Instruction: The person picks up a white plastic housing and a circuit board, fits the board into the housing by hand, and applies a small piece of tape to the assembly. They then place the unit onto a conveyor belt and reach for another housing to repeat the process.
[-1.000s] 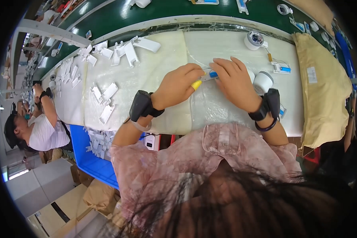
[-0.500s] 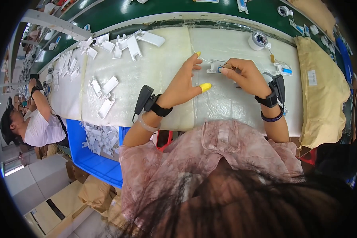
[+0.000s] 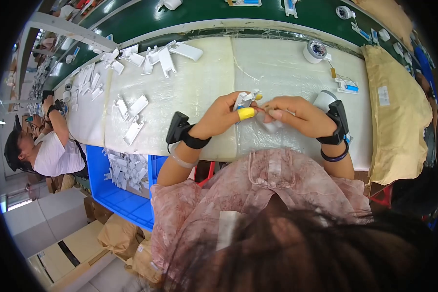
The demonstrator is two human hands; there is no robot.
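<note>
My left hand (image 3: pixel 220 118), with yellow covers on thumb and a fingertip, grips a small white plastic housing (image 3: pixel 242 100) tilted up off the table. A bit of blue shows under the thumb. Close on its right, my right hand (image 3: pixel 299 117) has thumb and forefinger pinched together at what looks like thin reddish wires (image 3: pixel 259 109) running toward the housing; the fingers partly hide them. Beside my right wrist a round white unit (image 3: pixel 324 100) is partly covered. Something whitish under the right fingers is too blurred to name.
White plastic parts (image 3: pixel 165 58) lie at the back left, more (image 3: pixel 131 117) nearer. A blue bin (image 3: pixel 119 202) holds many pieces. A round camera-like unit (image 3: pixel 316 51) and a wired blue-and-white part (image 3: pixel 347 86) lie right, near a brown paper bundle (image 3: pixel 396 112). A green conveyor (image 3: pixel 204 14) runs behind; a co-worker (image 3: pixel 53 141) sits left.
My left hand has gone from spread fingers to gripping the white housing, which has come nearer and left off the table. My right hand has moved nearer too. Parts on the conveyor have shifted.
</note>
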